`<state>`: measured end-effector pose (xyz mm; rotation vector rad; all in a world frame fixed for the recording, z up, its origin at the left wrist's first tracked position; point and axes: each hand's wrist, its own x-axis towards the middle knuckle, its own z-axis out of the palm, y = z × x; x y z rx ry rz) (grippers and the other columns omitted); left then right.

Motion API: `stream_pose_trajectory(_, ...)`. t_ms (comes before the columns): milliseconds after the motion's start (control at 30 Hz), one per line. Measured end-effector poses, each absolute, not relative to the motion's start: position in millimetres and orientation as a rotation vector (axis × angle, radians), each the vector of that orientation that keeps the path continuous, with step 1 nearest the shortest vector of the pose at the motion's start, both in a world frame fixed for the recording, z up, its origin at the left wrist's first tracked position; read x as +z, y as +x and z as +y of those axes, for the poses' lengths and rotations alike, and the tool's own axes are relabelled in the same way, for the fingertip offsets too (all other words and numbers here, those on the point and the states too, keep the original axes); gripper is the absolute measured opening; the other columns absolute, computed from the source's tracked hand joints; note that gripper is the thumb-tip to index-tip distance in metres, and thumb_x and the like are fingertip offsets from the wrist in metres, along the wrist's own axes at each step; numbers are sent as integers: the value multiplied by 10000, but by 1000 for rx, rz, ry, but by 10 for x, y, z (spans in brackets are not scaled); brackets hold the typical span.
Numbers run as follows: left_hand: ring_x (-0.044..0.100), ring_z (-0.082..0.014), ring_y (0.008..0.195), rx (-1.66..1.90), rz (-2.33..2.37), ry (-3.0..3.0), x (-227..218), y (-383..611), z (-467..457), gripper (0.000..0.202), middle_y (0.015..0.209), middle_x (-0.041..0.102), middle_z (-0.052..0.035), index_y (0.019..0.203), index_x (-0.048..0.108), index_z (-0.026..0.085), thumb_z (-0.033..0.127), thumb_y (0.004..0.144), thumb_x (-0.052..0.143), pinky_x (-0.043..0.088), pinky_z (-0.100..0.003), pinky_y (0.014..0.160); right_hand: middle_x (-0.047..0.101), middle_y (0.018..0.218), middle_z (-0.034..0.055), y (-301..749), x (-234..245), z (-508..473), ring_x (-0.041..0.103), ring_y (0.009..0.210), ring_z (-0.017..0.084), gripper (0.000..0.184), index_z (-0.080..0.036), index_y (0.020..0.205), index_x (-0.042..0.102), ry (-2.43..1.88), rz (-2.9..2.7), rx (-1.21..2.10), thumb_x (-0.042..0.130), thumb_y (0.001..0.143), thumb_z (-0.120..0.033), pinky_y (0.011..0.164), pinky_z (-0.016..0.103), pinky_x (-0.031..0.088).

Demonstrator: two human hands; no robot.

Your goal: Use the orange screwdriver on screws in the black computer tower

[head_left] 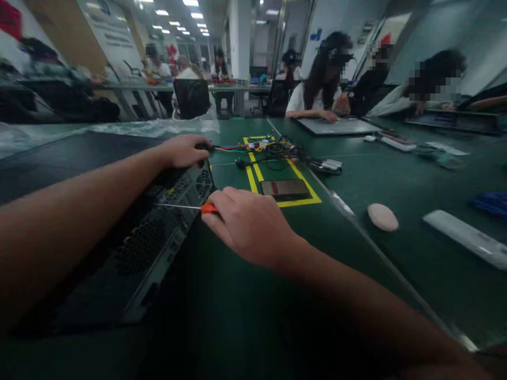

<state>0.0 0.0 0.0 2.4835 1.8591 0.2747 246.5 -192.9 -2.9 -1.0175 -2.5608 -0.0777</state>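
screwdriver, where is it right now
In the head view, the screwdriver is left of centre, held in the right hand, its tip pointing left toward the computer case.

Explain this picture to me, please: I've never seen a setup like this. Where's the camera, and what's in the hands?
There is no robot here. A camera worn on a person's head looks forward and down at their two bare hands. The left hand rests on the edge of a computer case. The right hand grips an orange-handled screwdriver whose shaft points toward the case's back panel; I can't tell whether the tip touches. On the green table lie tangled cables, a dark flat box within yellow tape, and a pale oval object. A co-worker is across the table.
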Motion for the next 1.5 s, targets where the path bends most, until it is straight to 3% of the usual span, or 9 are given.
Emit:
stream_pose_trajectory(267, 670, -341, 1146, 307, 1877, 2466, -30, -23, -15, 613, 1285, 723, -111, 1321, 712, 217, 479, 800, 520, 496, -408, 1025, 737, 1014, 21, 2452, -40, -1873, 698, 886, 203, 239, -225, 1213, 604, -980, -2577, -155, 408, 1075, -232, 565, 344, 260)
stream_pose_trajectory(833, 651, -371, 1183, 358, 1844, 2469, -60, -86, 37, 600, 1294, 721, -106, 1311, 731, 265, 489, 789, 540, 483, -468, 1053, 748, 1032, 25, 2450, -15, -1875, 706, 893, 198, 219, -227, 1213, 586, -992, -2606, -192, 412, 1081, -243, 559, 338, 267)
stream_pose_trajectory(1500, 656, -369, 1170, 368, 1875, 2464, -81, -86, 46, 589, 1293, 729, -93, 1305, 727, 266, 480, 785, 551, 499, -461, 1059, 747, 1009, 33, 2449, -14, -1876, 700, 875, 204, 231, -213, 1196, 610, -979, -2598, -178, 412, 1079, -243, 573, 340, 245)
